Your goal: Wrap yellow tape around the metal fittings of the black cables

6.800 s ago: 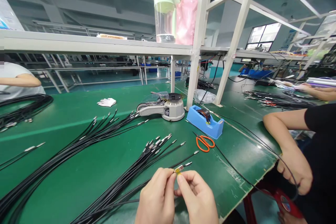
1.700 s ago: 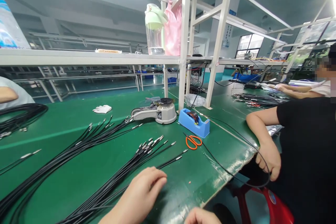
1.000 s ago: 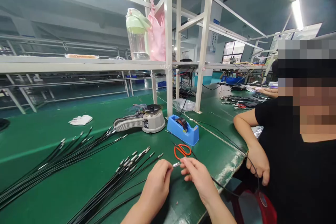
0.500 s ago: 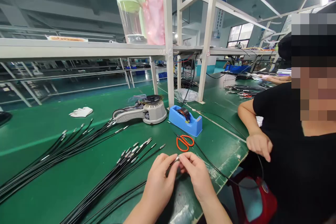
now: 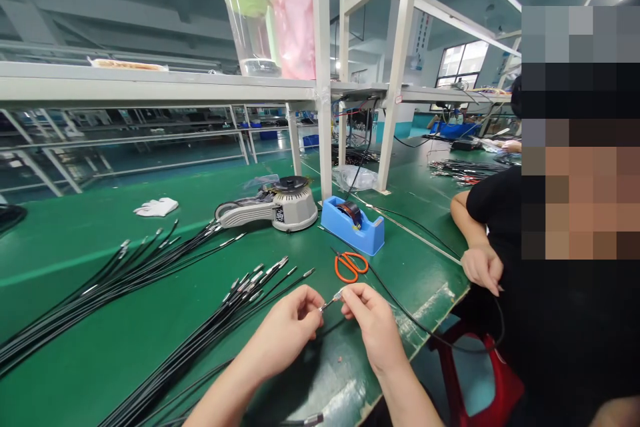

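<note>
Above the green table, my left hand (image 5: pixel 293 320) is closed in a pinch on a thin black cable (image 5: pixel 328 303). Its silver metal end (image 5: pixel 338 295) sits between the fingertips of my right hand (image 5: pixel 370 317), also pinched. A short stretch of the cable shows between the two hands. Just beyond them lie scissors (image 5: pixel 352 268) with orange handles. Left of my left hand, a bundle of black cables (image 5: pixel 200 333) with silver ends rests on the table.
Behind the scissors stand a blue tape dispenser (image 5: pixel 345 230) and a grey round machine (image 5: pixel 297 213). Further left lie another cable bundle (image 5: pixel 125 287) and a white glove (image 5: pixel 157 207). At right, a person in black (image 5: pixel 565 333) sits by the table edge. A shelf (image 5: pixel 165 90) crosses behind.
My hands have drawn apart, the left one moving left, so the cable between them now shows. Another cable end has come into view at the bottom. The person at right appears closer in.
</note>
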Available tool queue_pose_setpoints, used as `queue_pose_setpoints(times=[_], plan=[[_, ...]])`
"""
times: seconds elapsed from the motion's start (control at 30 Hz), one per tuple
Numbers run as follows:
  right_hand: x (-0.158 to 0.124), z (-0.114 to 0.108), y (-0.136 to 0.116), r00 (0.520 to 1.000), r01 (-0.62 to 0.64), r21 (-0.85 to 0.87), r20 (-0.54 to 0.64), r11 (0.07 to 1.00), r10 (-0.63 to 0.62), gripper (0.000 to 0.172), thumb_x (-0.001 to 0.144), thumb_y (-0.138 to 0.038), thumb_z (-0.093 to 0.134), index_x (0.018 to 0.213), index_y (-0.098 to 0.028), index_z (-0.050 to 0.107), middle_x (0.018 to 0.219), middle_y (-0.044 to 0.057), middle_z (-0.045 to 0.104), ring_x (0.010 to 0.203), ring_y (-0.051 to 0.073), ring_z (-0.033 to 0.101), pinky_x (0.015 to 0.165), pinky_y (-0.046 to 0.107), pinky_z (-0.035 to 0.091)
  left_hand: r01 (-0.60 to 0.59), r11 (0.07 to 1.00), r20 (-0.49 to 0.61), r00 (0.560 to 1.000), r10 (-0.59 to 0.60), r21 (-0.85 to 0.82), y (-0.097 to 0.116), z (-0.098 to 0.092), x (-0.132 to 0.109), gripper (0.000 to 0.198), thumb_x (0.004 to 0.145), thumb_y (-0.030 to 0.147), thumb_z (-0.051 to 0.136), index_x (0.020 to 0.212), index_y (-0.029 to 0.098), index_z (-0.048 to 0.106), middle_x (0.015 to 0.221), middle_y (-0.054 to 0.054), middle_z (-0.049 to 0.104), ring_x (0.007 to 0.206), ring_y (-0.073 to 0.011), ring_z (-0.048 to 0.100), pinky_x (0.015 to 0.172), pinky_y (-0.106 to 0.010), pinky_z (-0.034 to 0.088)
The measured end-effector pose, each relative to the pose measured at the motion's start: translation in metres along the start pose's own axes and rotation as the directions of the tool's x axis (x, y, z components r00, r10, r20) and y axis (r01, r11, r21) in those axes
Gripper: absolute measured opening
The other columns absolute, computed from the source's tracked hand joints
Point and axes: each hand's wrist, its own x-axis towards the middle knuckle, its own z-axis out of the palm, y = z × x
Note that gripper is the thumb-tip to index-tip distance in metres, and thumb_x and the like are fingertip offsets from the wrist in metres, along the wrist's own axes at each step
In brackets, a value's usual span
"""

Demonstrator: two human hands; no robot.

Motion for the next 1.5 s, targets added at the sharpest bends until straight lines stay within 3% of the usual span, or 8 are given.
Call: queue_pose_setpoints(times=[0.1, 0.33, 0.6, 0.73, 0.93, 1.03, 1.27, 1.5], plan=[[0.0, -0.001, 0.001, 1.0, 0.017, -0.003, 0.016, 1.0, -0.017, 0.031, 0.076, -0.045, 0.062, 0.08, -0.014, 0.063, 0.071, 0.002, 0.059, 0.066, 0.012, 0.052, 0.065, 0.024, 0.042, -0.068, 0.998, -0.099, 0.993, 0.068, 0.009, 0.0, 0.01, 0.0, 0.033, 0.079, 0.036, 0.05, 0.104, 0.017, 0.059, 0.08, -0.001, 0.062, 0.067, -0.012, 0.055, 0.061, -0.022, 0.041], [-0.006, -0.003, 0.003, 0.999, 0.013, 0.057, 0.034, 0.998, -0.014, 0.031, 0.077, -0.045, 0.062, 0.082, -0.014, 0.063, 0.07, 0.002, 0.059, 0.065, 0.012, 0.052, 0.064, 0.023, 0.042, -0.214, 0.967, -0.232, 0.942, 0.243, 0.142, -0.001, 0.026, -0.001, 0.022, 0.084, 0.032, 0.048, 0.083, 0.023, 0.069, 0.083, 0.001, 0.064, 0.079, -0.0123, 0.058, 0.073, -0.023, 0.042], [-0.005, -0.004, 0.002, 0.999, 0.018, 0.063, 0.039, 0.998, -0.02, 0.029, 0.076, -0.043, 0.064, 0.075, -0.014, 0.06, 0.063, -0.001, 0.055, 0.063, 0.01, 0.05, 0.063, 0.022, 0.041, -0.341, 0.881, -0.289, 0.851, 0.438, 0.329, -0.017, 0.033, 0.0, 0.023, 0.088, 0.029, 0.047, 0.1, 0.023, 0.065, 0.082, 0.0, 0.061, 0.076, -0.0102, 0.057, 0.07, -0.021, 0.044], [-0.006, -0.004, 0.001, 1.0, -0.003, 0.083, 0.011, 0.997, 0.002, 0.028, 0.075, -0.042, 0.065, 0.073, -0.014, 0.061, 0.064, 0.0, 0.055, 0.062, 0.01, 0.049, 0.063, 0.023, 0.041, -0.419, 0.835, -0.279, 0.805, 0.524, 0.357, -0.022, 0.034, 0.003, 0.02, 0.088, 0.027, 0.047, 0.092, 0.023, 0.066, 0.082, 0.0, 0.062, 0.077, -0.0089, 0.057, 0.071, -0.019, 0.044], [-0.006, -0.005, 0.002, 0.999, -0.039, 0.148, 0.018, 0.988, 0.037, 0.026, 0.073, -0.039, 0.067, 0.074, -0.013, 0.064, 0.069, 0.001, 0.058, 0.063, 0.011, 0.049, 0.063, 0.024, 0.04, -0.285, 0.921, -0.308, 0.88, 0.361, 0.267, -0.016, 0.034, 0.001, 0.016, 0.086, 0.032, 0.05, 0.086, 0.021, 0.062, 0.08, 0.002, 0.061, 0.072, -0.0095, 0.056, 0.067, -0.021, 0.044], [-0.005, -0.006, 0.005, 0.998, -0.034, 0.142, 0.051, 0.989, 0.027, 0.026, 0.074, -0.039, 0.066, 0.074, -0.013, 0.065, 0.069, 0.002, 0.059, 0.065, 0.012, 0.049, 0.064, 0.025, 0.04, -0.292, 0.913, -0.279, 0.886, 0.37, 0.284, -0.014, 0.035, 0.001, 0.021, 0.086, 0.036, 0.05, 0.098, 0.024, 0.062, 0.083, 0.001, 0.059, 0.072, -0.01, 0.055, 0.065, -0.021, 0.043], [-0.005, -0.007, 0.006, 0.998, -0.036, 0.129, 0.058, 0.991, 0.029, 0.024, 0.074, -0.038, 0.066, 0.071, -0.014, 0.065, 0.066, 0.001, 0.057, 0.063, 0.012, 0.047, 0.063, 0.024, 0.038, -0.311, 0.887, -0.213, 0.894, 0.395, 0.341, -0.009, 0.033, 0.0, 0.028, 0.09, 0.034, 0.042, 0.097, 0.022, 0.066, 0.084, -0.002, 0.059, 0.08, -0.0119, 0.056, 0.074, -0.022, 0.043], [-0.006, -0.004, 0.002, 0.995, -0.045, 0.108, 0.09, 0.993, 0.035, 0.025, 0.073, -0.039, 0.067, 0.072, -0.014, 0.065, 0.066, 0.001, 0.057, 0.062, 0.011, 0.047, 0.063, 0.024, 0.038, -0.132, 0.984, -0.204, 0.967, 0.155, 0.121, -0.004, 0.024, -0.008, 0.026, 0.084, 0.034, 0.048, 0.086, 0.021, 0.07, 0.084, -0.002, 0.066, 0.08, -0.0143, 0.059, 0.075, -0.023, 0.043]])
